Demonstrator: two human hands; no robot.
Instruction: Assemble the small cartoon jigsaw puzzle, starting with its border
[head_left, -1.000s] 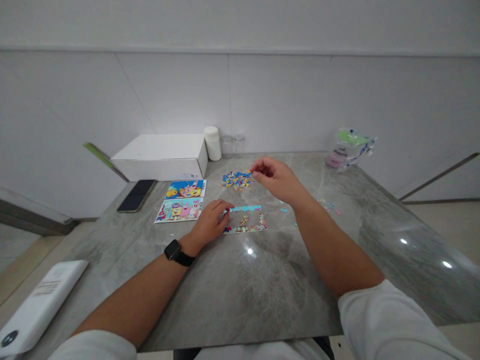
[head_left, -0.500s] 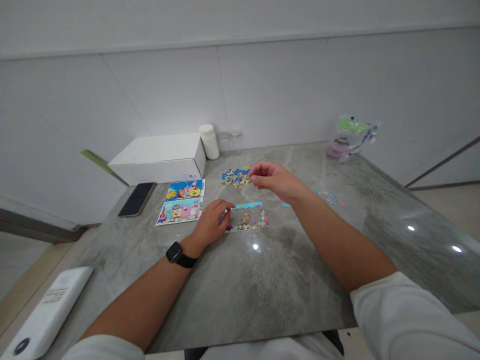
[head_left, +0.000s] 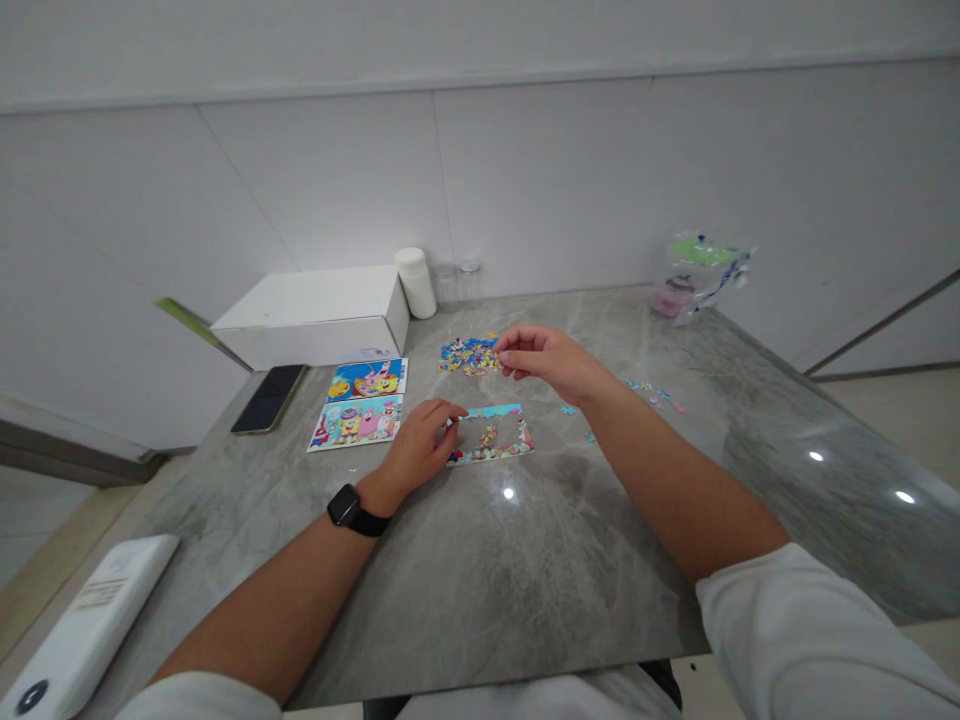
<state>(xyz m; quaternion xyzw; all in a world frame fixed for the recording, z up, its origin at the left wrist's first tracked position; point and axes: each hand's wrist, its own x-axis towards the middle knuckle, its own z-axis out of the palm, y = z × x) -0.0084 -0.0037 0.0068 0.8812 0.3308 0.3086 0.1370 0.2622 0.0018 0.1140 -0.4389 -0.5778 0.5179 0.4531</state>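
Note:
A partly assembled jigsaw puzzle (head_left: 491,455) lies flat on the grey marbled table, its border joined and a few pieces standing inside the gap. My left hand (head_left: 426,440), with a black watch on the wrist, rests at the puzzle's left edge, fingers curled and closed over it. Behind the puzzle is a heap of loose puzzle pieces (head_left: 469,355), mostly blue and yellow. My right hand (head_left: 546,358) is at the heap's right side, thumb and fingers pinched on what looks like a small puzzle piece, mostly hidden. Two cartoon picture cards (head_left: 360,420) lie left of my left hand.
Loose light-coloured pieces (head_left: 656,395) lie beyond my right forearm. A phone (head_left: 270,400), a white box (head_left: 315,315), a white bottle (head_left: 415,284) and clear glasses (head_left: 469,284) stand toward the back left. A plastic bag (head_left: 697,280) sits back right; a white device (head_left: 94,625) is front left.
The view has shifted very slightly. My right hand keeps its pinch by the heap, its fingers slightly lower; my left hand stays at the puzzle's edge.

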